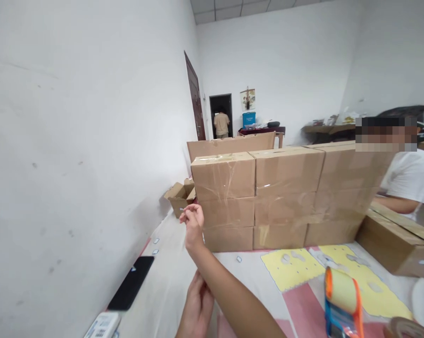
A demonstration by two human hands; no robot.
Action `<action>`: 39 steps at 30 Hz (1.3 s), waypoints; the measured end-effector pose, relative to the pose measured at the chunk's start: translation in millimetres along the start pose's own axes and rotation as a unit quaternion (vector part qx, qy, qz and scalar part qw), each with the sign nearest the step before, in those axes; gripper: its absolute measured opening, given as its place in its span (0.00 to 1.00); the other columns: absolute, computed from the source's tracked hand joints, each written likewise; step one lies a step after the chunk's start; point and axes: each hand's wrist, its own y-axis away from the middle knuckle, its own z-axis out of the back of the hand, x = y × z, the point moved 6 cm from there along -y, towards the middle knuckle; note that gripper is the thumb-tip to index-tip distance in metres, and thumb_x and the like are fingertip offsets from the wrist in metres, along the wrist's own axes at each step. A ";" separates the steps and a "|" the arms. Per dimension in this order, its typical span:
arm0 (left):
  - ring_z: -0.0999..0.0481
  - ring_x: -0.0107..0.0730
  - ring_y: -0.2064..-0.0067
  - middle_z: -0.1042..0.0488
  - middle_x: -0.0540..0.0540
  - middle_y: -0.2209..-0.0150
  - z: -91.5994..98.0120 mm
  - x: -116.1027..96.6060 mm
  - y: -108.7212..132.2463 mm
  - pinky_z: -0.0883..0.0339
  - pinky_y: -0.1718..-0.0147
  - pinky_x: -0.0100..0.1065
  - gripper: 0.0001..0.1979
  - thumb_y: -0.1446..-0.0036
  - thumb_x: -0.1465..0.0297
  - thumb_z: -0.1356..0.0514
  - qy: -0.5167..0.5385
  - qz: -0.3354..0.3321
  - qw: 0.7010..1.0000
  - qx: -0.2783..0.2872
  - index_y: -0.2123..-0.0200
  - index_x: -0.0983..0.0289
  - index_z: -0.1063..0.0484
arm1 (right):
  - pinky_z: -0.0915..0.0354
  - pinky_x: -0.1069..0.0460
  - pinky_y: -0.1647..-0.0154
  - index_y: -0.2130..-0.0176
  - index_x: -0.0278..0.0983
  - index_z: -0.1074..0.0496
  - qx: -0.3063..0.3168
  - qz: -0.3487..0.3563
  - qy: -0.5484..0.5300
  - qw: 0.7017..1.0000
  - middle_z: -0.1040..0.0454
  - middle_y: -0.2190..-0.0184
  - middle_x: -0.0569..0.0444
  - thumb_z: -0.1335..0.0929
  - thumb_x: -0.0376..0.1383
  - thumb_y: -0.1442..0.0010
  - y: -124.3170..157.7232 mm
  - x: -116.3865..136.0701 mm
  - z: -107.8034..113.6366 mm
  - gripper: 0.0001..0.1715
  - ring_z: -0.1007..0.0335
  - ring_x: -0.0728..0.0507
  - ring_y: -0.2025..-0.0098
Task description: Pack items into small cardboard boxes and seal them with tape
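My right hand [193, 219] reaches forward at the left end of a wall of stacked brown cartons [284, 171]. Its fingers are curled together near an opened small carton [181, 199]; whatever they may pinch is too small to make out. Lower down, my left hand [199, 300] lies against the underside of my right forearm, which hides its fingertips. Small white labels [239, 259] are scattered on the pale table cover [176, 277]. An orange and blue tape dispenser [343, 300] with a wide roll stands to the right.
A black phone-like slab [132, 284] and a white box [102, 325] lie along the left wall. Yellow patterned sheets [292, 267] spread before the cartons. At right are a long carton [402, 239], a tape roll [405, 327] and a person in white [412, 178]. Another person [221, 123] stands in the doorway.
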 end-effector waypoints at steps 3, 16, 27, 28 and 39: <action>0.26 0.26 0.73 0.26 0.52 0.71 4.4 -44.2 -11.4 0.30 0.75 0.26 0.05 0.46 0.78 0.34 0.112 -0.053 0.992 -0.007 0.66 0.65 0.25 | 0.39 0.52 0.67 0.67 0.39 0.33 -0.001 0.019 0.065 0.998 0.31 0.72 0.59 0.31 0.39 0.47 8.7 16.9 16.9 0.08 0.35 0.49 0.71; 0.29 0.18 0.75 0.28 0.43 0.71 5.6 -198.0 -6.3 0.34 0.74 0.25 0.09 0.40 0.78 0.40 0.303 -0.271 0.910 0.079 0.64 0.62 0.38 | 0.40 0.55 0.74 0.66 0.37 0.31 0.064 -0.237 0.133 0.960 0.29 0.72 0.56 0.31 0.50 0.45 161.4 -68.7 11.4 0.18 0.35 0.49 0.73; 0.30 0.17 0.75 0.27 0.41 0.71 15.7 -200.9 -1.8 0.34 0.73 0.25 0.11 0.41 0.78 0.38 0.275 -0.294 0.911 0.090 0.64 0.61 0.38 | 0.48 0.57 0.81 0.73 0.40 0.39 0.072 -0.242 0.141 0.957 0.38 0.84 0.65 0.31 0.44 0.48 162.2 -62.0 15.5 0.14 0.45 0.53 0.83; 0.30 0.17 0.75 0.27 0.41 0.72 15.3 -201.7 -2.0 0.34 0.73 0.25 0.11 0.41 0.78 0.37 0.266 -0.299 0.912 0.088 0.64 0.61 0.38 | 0.48 0.57 0.81 0.73 0.40 0.40 0.073 -0.237 0.146 0.958 0.38 0.84 0.65 0.31 0.44 0.47 164.6 -62.1 15.4 0.15 0.46 0.53 0.82; 0.36 0.19 0.76 0.30 0.42 0.72 34.1 -204.9 -14.6 0.36 0.70 0.24 0.16 0.50 0.61 0.29 -0.061 -0.406 0.910 -0.061 0.66 0.59 0.33 | 0.45 0.55 0.78 0.73 0.42 0.43 0.024 -0.157 0.159 0.974 0.41 0.83 0.65 0.35 0.51 0.41 114.4 -46.0 44.5 0.20 0.45 0.51 0.82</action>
